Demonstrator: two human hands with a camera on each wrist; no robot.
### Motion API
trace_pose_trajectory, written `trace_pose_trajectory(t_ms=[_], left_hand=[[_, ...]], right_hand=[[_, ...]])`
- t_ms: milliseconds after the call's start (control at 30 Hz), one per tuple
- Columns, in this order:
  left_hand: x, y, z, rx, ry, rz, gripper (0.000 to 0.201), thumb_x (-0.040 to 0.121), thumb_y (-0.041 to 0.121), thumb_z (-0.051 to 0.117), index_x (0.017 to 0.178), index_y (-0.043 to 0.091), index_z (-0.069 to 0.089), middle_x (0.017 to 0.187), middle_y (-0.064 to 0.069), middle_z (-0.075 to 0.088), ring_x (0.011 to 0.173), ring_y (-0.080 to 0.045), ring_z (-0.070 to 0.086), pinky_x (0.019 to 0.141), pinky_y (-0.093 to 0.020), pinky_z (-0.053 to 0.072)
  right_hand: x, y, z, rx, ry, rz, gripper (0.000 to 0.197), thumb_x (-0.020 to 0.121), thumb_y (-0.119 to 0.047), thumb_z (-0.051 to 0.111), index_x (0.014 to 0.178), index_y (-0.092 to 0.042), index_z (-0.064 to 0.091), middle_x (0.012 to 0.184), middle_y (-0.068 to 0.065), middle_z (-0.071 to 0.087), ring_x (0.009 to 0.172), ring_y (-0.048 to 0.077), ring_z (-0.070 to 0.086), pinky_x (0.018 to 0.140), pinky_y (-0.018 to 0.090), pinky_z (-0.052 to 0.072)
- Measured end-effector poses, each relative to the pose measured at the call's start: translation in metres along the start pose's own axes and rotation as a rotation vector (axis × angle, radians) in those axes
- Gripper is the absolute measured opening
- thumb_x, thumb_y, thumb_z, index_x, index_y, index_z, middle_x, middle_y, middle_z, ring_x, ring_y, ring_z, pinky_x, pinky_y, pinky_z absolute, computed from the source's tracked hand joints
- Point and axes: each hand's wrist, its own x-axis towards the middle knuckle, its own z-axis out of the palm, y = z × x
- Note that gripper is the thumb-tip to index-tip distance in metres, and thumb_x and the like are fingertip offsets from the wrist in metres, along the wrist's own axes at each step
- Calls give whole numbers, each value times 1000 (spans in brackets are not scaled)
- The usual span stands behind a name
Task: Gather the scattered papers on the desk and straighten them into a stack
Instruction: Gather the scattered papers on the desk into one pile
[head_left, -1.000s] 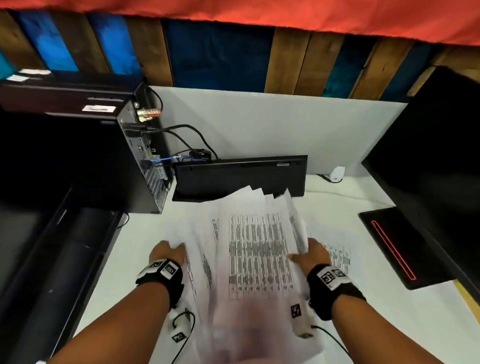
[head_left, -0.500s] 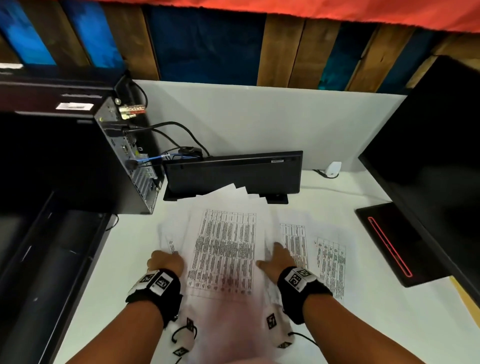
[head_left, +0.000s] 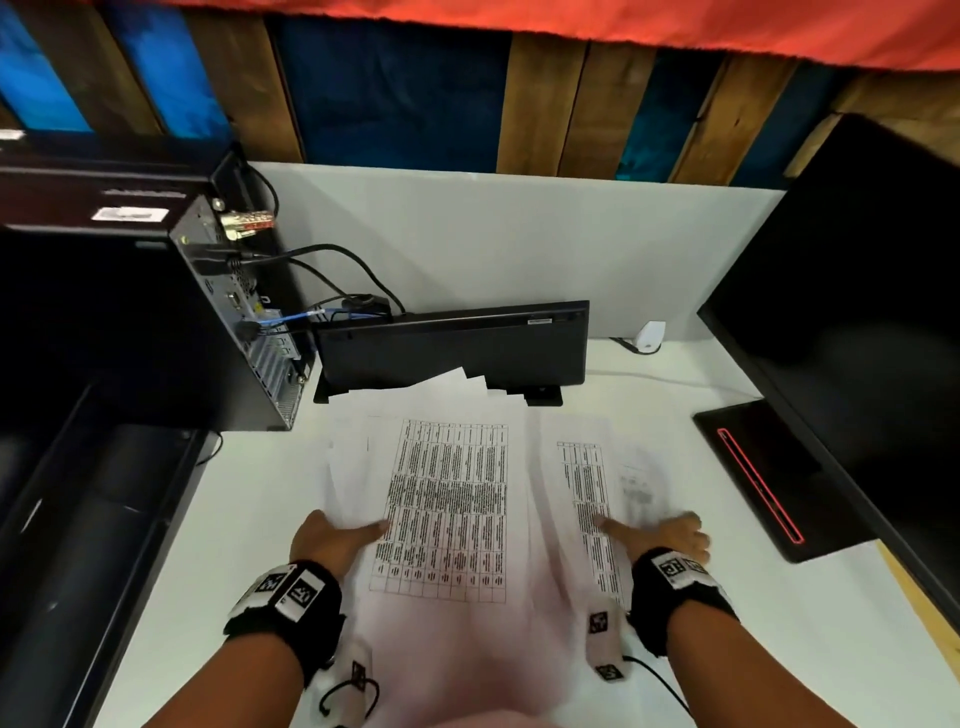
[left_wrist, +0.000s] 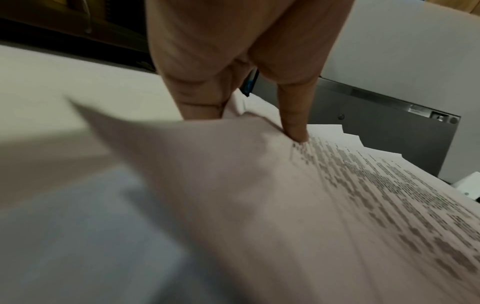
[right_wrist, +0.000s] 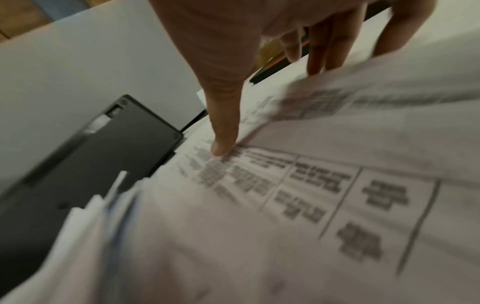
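Several printed sheets (head_left: 447, 499) lie fanned on the white desk (head_left: 249, 525), their far corners staggered. My left hand (head_left: 332, 538) holds the main pile's left edge. In the left wrist view its thumb (left_wrist: 293, 123) presses on top of the sheets (left_wrist: 337, 205) and its fingers (left_wrist: 200, 102) go under the lifted edge. My right hand (head_left: 657, 527) is on the loose sheets (head_left: 587, 493) at the right. There the thumb (right_wrist: 223, 144) pins a table-printed sheet (right_wrist: 298, 195). A blurred sheet (right_wrist: 363, 98) bows up between the thumb and the fingers (right_wrist: 317, 61) at its far edge.
A black keyboard (head_left: 452, 348) stands on edge against the white partition, just behind the papers. A computer tower (head_left: 228, 322) with cables is at the left, a black monitor (head_left: 857, 338) with a red-striped base (head_left: 758, 478) at the right, and a small white device (head_left: 649, 336) behind.
The raised sheaf came down flat on the desk. My right hand slid from the middle out to the loose sheets on the right. The left hand stayed at the left edge.
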Motion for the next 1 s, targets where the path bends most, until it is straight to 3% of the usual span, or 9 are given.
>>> trace_pose_trajectory(t_ms=[67, 200, 267, 400, 533, 667, 833, 900, 1000], left_hand=[[-4, -2, 5, -62, -18, 14, 67, 58, 30, 90, 104, -6, 57, 100, -18, 66, 103, -37, 63, 73, -35, 48], [-13, -9, 17, -98, -65, 35, 103, 57, 17, 92, 138, -7, 32, 141, -23, 45, 130, -39, 43, 106, -47, 39], [-14, -11, 17, -97, -46, 48, 100, 60, 10, 89, 139, -6, 29, 144, -24, 41, 132, -40, 40, 108, -49, 36], [-11, -13, 9, -89, -49, 37, 95, 67, 3, 84, 143, -3, 26, 148, -21, 35, 136, -36, 36, 110, -43, 34], [-6, -13, 2, -41, -87, 52, 101, 69, 5, 83, 148, 0, 19, 154, -19, 29, 141, -31, 30, 115, -38, 27], [-6, -11, 3, -6, -92, 66, 101, 72, 1, 80, 150, 0, 16, 154, -18, 29, 142, -30, 30, 113, -33, 25], [-5, -9, 3, 105, -108, 67, 94, 70, 12, 81, 146, 1, 26, 147, -19, 42, 134, -33, 42, 112, -39, 34], [-9, -7, 6, 147, -72, 80, 67, 76, 12, 75, 133, 0, 41, 134, -19, 54, 119, -33, 54, 99, -33, 43], [-16, -3, 14, 140, -13, 108, 34, 86, 14, 60, 113, -1, 47, 124, -23, 57, 103, -32, 56, 88, -31, 44]], right_hand=[[8, -2, 7, 122, -145, -60, 123, 39, -49, 91, 134, -2, 30, 133, 19, 48, 121, 38, 51, 100, 45, 45], [9, -2, 7, 257, -382, -222, 70, 57, -30, 88, 115, -1, 61, 97, 9, 67, 87, 26, 65, 81, 30, 51], [7, 0, -2, 227, -305, -282, 39, 71, -20, 79, 104, -1, 69, 85, 10, 67, 77, 24, 62, 73, 26, 47], [-12, -8, -45, 167, 96, -417, 21, 79, -14, 63, 98, -7, 68, 86, 16, 67, 79, 31, 60, 73, 32, 50], [-54, -36, -108, 445, 363, -631, 16, 85, -14, 62, 100, -9, 66, 73, 13, 57, 72, 31, 58, 68, 28, 40], [-80, -62, -143, 752, 269, -808, 17, 84, -17, 67, 100, -13, 64, 81, 7, 64, 71, 21, 59, 67, 25, 46], [-77, -63, -84, 635, -33, -672, 22, 79, -10, 73, 97, -13, 61, 88, 7, 67, 73, 20, 64, 50, 19, 48], [-75, -56, -43, 452, -107, -620, 26, 76, -15, 76, 96, -10, 59, 90, 8, 66, 83, 22, 65, 58, 22, 46], [-67, -42, 8, 190, -203, -526, 61, 70, -33, 80, 118, -8, 53, 116, 13, 64, 99, 25, 61, 79, 29, 48]])
